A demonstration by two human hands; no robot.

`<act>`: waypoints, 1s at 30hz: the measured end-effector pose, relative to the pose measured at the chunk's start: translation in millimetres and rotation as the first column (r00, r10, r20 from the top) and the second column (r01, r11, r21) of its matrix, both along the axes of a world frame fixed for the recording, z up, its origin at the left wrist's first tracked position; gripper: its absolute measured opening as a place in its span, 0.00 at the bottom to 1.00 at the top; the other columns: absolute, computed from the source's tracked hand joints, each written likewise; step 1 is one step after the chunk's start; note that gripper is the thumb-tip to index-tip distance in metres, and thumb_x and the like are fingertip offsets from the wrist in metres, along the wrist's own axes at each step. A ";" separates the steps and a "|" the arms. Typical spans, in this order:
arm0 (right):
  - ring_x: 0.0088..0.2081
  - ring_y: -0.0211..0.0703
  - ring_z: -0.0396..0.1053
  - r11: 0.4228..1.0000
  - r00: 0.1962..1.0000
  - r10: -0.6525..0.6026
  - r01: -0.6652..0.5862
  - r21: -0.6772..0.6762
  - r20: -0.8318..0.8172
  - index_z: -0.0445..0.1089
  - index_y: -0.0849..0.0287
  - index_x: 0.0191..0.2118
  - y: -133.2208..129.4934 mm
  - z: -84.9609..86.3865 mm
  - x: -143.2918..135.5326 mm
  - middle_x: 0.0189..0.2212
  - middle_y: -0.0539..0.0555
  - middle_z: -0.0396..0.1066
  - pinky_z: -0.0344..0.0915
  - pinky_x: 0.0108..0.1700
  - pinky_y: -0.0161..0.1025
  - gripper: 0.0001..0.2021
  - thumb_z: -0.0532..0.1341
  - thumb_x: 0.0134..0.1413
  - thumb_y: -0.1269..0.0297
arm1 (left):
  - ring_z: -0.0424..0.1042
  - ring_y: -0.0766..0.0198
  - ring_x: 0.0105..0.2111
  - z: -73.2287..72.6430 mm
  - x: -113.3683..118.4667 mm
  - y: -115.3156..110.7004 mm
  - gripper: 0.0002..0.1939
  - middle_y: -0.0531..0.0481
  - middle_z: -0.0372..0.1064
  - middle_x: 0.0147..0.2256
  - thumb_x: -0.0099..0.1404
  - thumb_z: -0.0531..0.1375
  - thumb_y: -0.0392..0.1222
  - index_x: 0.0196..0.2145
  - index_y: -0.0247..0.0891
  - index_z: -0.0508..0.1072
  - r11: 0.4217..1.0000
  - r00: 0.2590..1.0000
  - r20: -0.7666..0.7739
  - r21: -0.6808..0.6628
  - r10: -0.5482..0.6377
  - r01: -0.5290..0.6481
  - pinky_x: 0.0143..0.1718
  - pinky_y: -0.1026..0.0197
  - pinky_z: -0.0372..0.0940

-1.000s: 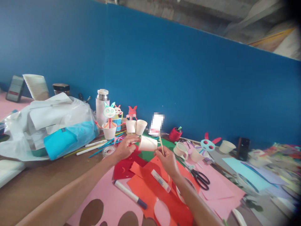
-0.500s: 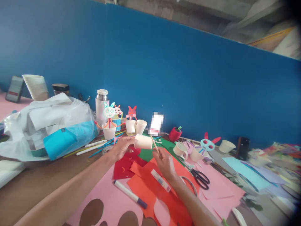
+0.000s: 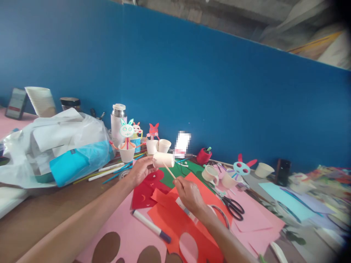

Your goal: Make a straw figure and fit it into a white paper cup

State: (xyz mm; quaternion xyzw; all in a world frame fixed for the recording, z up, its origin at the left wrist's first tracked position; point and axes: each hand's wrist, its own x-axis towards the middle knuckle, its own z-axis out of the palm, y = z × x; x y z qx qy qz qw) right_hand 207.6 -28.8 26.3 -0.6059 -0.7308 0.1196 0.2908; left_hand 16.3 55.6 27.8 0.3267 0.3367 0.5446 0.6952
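Note:
A white paper cup (image 3: 163, 160) lies sideways in the air, its base end held by the fingers of my left hand (image 3: 141, 170). My right hand (image 3: 190, 192) is closed on a thin pale stick (image 3: 170, 171), whose far tip meets the side of the cup. Beneath my hands are red paper (image 3: 146, 190), orange paper (image 3: 170, 219) and green paper (image 3: 175, 175). A white marker with a dark cap (image 3: 151, 225) rests on pink paper. My right hand partly covers a glue tube (image 3: 186, 209).
Behind my hands stand rabbit-figure cups (image 3: 127, 152) and a flask (image 3: 119, 126). A plastic bag (image 3: 79, 135) fills the left. Black-handled scissors (image 3: 233, 208), a handled cup (image 3: 210, 174) and another rabbit cup (image 3: 229, 179) are to the right.
The cup has shifted slightly left and up with my left hand. My right hand has moved down, and the stick's tip has gone from the cup's rim to its side.

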 end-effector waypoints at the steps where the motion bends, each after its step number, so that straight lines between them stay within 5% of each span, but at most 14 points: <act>1: 0.21 0.37 0.61 1.000 0.998 0.016 -0.016 -0.001 0.055 0.65 0.56 0.28 -0.7 0.6 -0.9 0.18 0.48 0.63 0.47 0.24 0.33 0.14 0.47 0.58 0.60 | 0.71 0.64 0.29 -0.1 1.1 -1.0 0.06 0.47 0.72 0.28 0.49 0.61 0.33 0.29 0.32 0.72 1.000 1.000 0.006 0.008 0.000 0.000 0.30 0.62 0.68; 9: 0.20 0.35 0.59 0.997 0.996 0.071 -0.070 -0.023 0.051 0.68 0.57 0.28 -3.4 3.1 -3.7 0.16 0.47 0.61 0.44 0.23 0.33 0.16 0.45 0.59 0.61 | 0.70 0.65 0.31 -3.7 9.2 -7.2 0.07 0.51 0.71 0.25 0.46 0.64 0.39 0.24 0.32 0.73 0.993 0.999 0.026 0.115 0.035 -0.038 0.41 0.58 0.65; 30: 0.19 0.36 0.57 0.998 0.998 0.051 -0.050 -0.041 0.028 0.66 0.56 0.26 -1.7 1.9 -1.7 0.15 0.46 0.58 0.44 0.22 0.32 0.17 0.45 0.58 0.60 | 0.72 0.63 0.34 -5.5 20.5 -17.2 0.12 0.48 0.74 0.29 0.48 0.64 0.43 0.31 0.34 0.76 0.968 0.977 -0.168 0.236 0.131 -0.089 0.42 0.60 0.64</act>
